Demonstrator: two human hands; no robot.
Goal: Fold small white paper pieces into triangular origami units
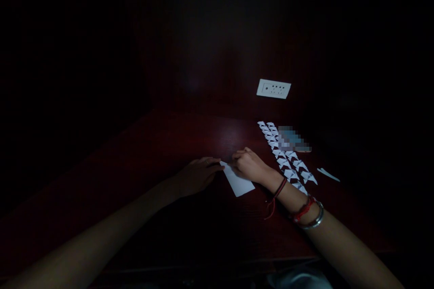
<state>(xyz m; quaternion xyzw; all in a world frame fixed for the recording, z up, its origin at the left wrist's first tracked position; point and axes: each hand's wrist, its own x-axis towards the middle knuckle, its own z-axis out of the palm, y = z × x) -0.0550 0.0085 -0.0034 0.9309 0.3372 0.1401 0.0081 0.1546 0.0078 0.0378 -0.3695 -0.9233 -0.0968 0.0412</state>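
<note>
A small white sheet of paper point(240, 182) lies on the dark red table point(142, 158) in dim light. My left hand point(198, 174) rests with curled fingers at the sheet's far left corner, fingertips touching it. My right hand point(249, 165) is curled over the sheet's far edge, fingers pressed together on the paper. Red string bracelets and a metal bangle point(313, 219) sit on my right wrist and forearm.
Two rows of several small folded white paper pieces point(285, 156) run along the table right of my right hand. A blurred bluish object point(292, 139) lies beside them, a thin paper strip point(328, 174) farther right. A white wall socket point(273, 89) is behind.
</note>
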